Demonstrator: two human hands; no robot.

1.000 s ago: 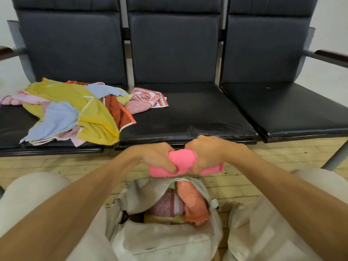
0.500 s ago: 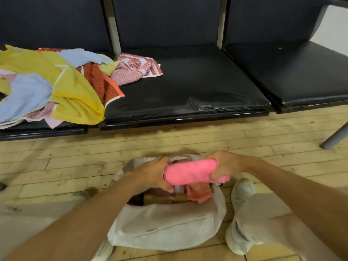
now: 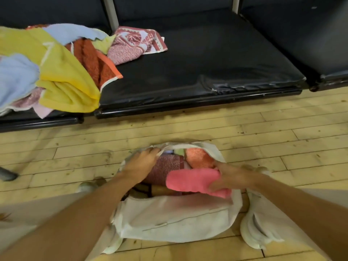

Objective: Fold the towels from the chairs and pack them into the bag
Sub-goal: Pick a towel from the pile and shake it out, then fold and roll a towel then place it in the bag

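Folded pink towel (image 3: 194, 182): a thick, soft bundle lying across the near right side of the bag's mouth, partly in, not yet pushed down. The right hand (image 3: 231, 178) grips its right end, fingers curled round the folded thickness. Terry cloth, so I judge it light, limp and not slippery. It will spring open if held by one layer, so the whole fold is best pinched together near the middle or at the closed end and pressed in flat. Nothing fragile here. The left hand (image 3: 139, 164) reaches over the opening, fingertips hooked on the far rim of the bag (image 3: 173, 219), seemingly holding it wide. Inside are a rose towel (image 3: 165, 166) and an orange towel (image 3: 199, 158), packed close. The bag sits slumped on the wooden floor (image 3: 263, 129). A loose pile (image 3: 56, 72) of unfolded towels waits on the chair seat (image 3: 207, 63) beyond.
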